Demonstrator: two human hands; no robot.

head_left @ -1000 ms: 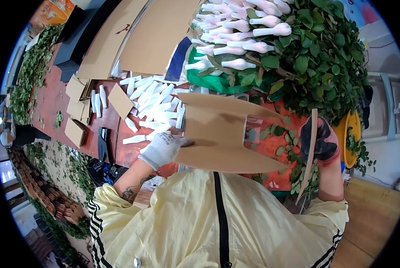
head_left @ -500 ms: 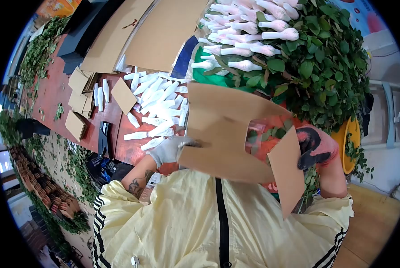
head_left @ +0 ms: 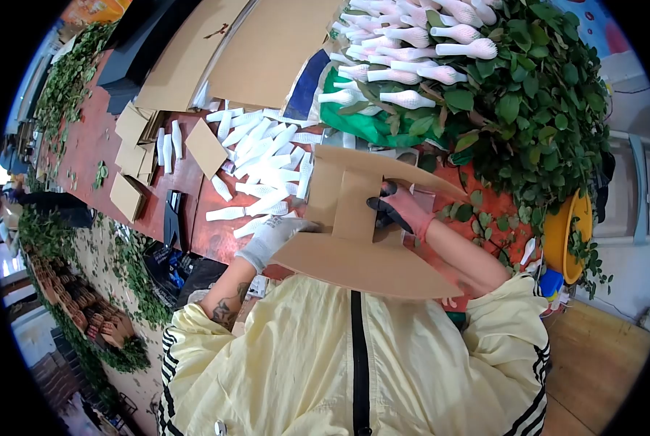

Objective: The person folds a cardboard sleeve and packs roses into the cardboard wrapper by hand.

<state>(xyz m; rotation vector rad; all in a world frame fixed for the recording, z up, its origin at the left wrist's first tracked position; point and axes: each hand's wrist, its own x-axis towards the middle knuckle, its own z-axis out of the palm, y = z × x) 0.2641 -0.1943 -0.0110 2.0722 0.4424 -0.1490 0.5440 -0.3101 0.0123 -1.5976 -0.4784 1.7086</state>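
A large bent cardboard sheet (head_left: 325,260) stands over the red table just in front of my body. My left hand (head_left: 272,238), in a white glove, grips its left edge, with the fingertips partly behind the board. On the sheet's middle lies a smaller cardboard piece (head_left: 355,207). My right hand (head_left: 397,211), in a red and black glove, holds that piece by its right edge. White foam net sleeves (head_left: 263,156) lie in a heap beyond my left hand.
Netted flower heads (head_left: 412,54) with leafy stems (head_left: 517,109) are piled at the upper right. A yellow basin (head_left: 578,236) stands at the right. A black stapler (head_left: 172,219), small cardboard pieces (head_left: 127,196) and large cardboard sheets (head_left: 263,54) are at the left and back.
My right hand has moved left, bringing the smaller cardboard piece from the right side onto the middle of the large sheet. My left hand keeps its hold on the left edge.
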